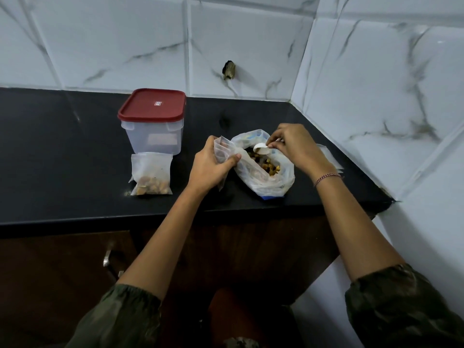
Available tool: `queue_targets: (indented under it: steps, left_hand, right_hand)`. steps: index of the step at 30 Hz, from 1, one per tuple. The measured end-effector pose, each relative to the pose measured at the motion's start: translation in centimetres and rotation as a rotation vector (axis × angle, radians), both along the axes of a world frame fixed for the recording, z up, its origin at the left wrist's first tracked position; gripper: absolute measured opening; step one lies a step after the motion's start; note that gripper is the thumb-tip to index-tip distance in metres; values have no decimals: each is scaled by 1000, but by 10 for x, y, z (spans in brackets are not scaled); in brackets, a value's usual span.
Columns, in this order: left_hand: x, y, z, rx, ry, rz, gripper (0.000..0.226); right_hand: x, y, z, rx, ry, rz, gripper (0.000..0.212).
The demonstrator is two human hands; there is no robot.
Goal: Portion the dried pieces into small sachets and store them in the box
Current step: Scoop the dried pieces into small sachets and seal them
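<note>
A large clear plastic bag (pixel 272 180) lies open on the black counter (pixel 62 151), with dried yellow and dark pieces (pixel 266 164) inside. My right hand (pixel 292 144) pinches a small white spoon (pixel 261 148) at the bag's mouth. My left hand (pixel 209 165) grips an empty small sachet (pixel 223 149) just left of the bag, its opening upward. One filled sachet (pixel 151 174) lies flat in front of the clear box (pixel 153 136), whose red lid (pixel 153 104) is on.
White marble-look tiled walls close in behind and on the right. More flat sachets (pixel 330 153) lie behind my right wrist. The counter's front edge runs below my forearms, with a wooden cabinet and metal handle (pixel 108 258) beneath.
</note>
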State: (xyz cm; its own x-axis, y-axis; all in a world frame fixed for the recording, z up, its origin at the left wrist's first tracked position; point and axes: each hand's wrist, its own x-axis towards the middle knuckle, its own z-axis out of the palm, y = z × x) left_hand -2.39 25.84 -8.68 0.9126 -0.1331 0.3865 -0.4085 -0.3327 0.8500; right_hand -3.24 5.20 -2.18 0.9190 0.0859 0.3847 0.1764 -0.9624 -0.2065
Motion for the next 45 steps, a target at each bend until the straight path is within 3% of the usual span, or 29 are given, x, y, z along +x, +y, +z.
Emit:
queue_targets:
  steps: [6,12,22,26,31,37,45]
  left_hand:
    - [-1,-1,-1,14,3,9,38]
    - [0,-1,0,18,9,-4,35]
    - [1,-1,-2,59,-8,5,38]
    - [1,-1,-1,64,-4,-29,38]
    - [0,-2,-1,53,-3,-51,44]
    - [1,-1,-1,38,-2,-54,38]
    - [1,-1,-1,31,-28,-59,37]
  right_hand:
    - [7,17,-21,-69,20,-46,17]
    - [1,10,-3,59,69,-96,17]
    - [1,19,-13,12,90,-120,18]
    - [0,14,-4,147,176,-149,18]
    - [3,11,-5,514,282,-233,16]
    - [-2,2,-4,801,330,-272,13]
    - [-3,13,-6,661,304,-178,13]
